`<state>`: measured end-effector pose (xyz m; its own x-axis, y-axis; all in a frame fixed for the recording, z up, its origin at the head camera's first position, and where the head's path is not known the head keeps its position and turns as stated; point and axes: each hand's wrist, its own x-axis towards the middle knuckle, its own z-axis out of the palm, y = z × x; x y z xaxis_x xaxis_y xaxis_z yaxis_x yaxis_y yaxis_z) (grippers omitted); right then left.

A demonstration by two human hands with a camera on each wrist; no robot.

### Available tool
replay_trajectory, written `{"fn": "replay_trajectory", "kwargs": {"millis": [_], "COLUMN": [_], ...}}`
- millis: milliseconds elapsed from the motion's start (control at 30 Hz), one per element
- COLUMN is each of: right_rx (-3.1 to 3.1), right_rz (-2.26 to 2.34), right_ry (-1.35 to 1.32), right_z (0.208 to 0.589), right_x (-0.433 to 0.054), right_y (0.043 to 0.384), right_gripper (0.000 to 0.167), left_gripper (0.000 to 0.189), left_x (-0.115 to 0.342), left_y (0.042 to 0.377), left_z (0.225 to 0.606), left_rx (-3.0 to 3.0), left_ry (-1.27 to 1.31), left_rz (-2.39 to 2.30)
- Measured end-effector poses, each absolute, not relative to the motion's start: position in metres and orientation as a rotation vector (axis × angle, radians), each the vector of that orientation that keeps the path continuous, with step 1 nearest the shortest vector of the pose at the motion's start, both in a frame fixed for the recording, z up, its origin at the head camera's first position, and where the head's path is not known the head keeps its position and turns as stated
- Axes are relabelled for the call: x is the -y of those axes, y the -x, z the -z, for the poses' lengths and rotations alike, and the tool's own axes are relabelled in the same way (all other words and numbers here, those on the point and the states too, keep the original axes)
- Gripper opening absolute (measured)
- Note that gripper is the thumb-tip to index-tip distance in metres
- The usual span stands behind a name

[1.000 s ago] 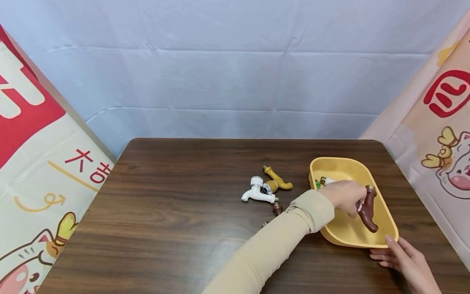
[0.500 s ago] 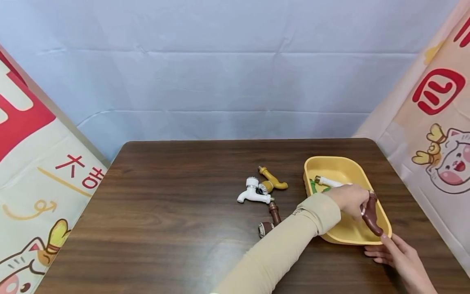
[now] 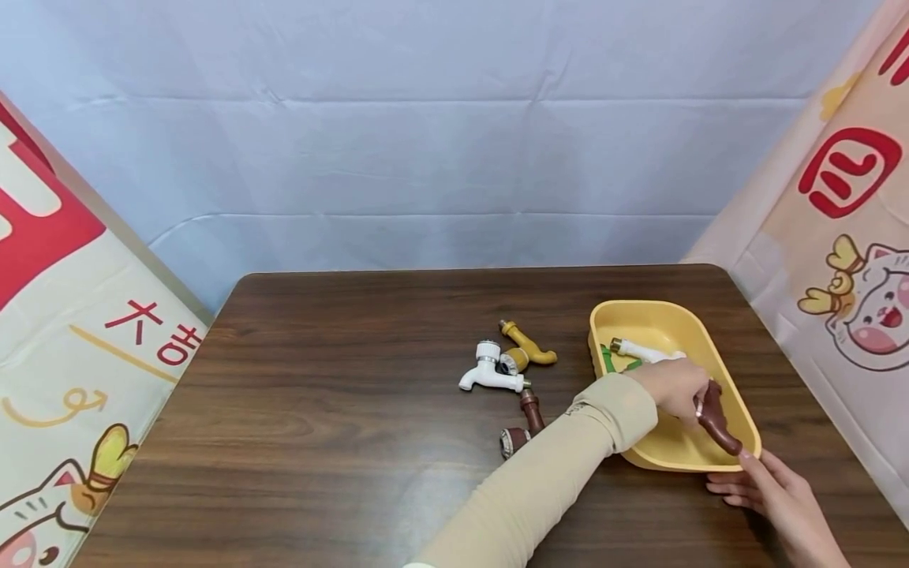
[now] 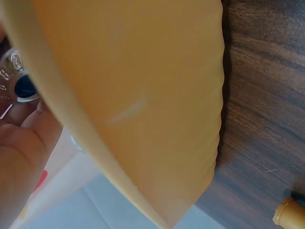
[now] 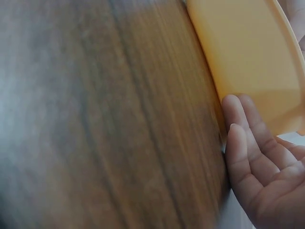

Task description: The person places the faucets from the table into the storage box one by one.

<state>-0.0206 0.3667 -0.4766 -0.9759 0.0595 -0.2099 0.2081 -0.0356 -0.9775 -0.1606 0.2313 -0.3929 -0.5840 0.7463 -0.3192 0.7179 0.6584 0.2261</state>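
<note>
Left hand fingers curled round the brown faucet, over the yellow tray; spout points near-right of the grip, can't tell if it touches the tray floor. Right hand nearer and right of that grip: thumb at tray rim, fingers roughly straight against outer wall. White faucet and green item in tray, just beyond the grip. 3 more faucets on table, left of it.
</note>
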Motion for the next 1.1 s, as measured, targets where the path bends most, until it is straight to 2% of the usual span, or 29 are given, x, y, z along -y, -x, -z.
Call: {"fn": "replay_trajectory", "kwargs": {"millis": [267,500,1100], "right_rx": [-2.122,-2.145,-2.169], "right_rz": [2.162,2.099,2.103], "right_ry": [-0.31,-0.384,-0.385], "right_z": [0.476,0.472,0.473], "right_x": [-0.365,-0.364,-0.363], "right_y": [0.021,0.022,0.021], "right_gripper": [0.023,0.018,0.017], "left_gripper": [0.017,0.038,0.026], "left_x": [-0.225,-0.225,-0.209], "left_y": [0.163,0.162,0.158], "left_z": [0.393,0.386,0.376], "left_rx": [-2.443,-2.412,-2.466], "left_ry": [-1.166,-1.177,-1.38], "left_rz": [-0.19,-0.199,-0.236]}}
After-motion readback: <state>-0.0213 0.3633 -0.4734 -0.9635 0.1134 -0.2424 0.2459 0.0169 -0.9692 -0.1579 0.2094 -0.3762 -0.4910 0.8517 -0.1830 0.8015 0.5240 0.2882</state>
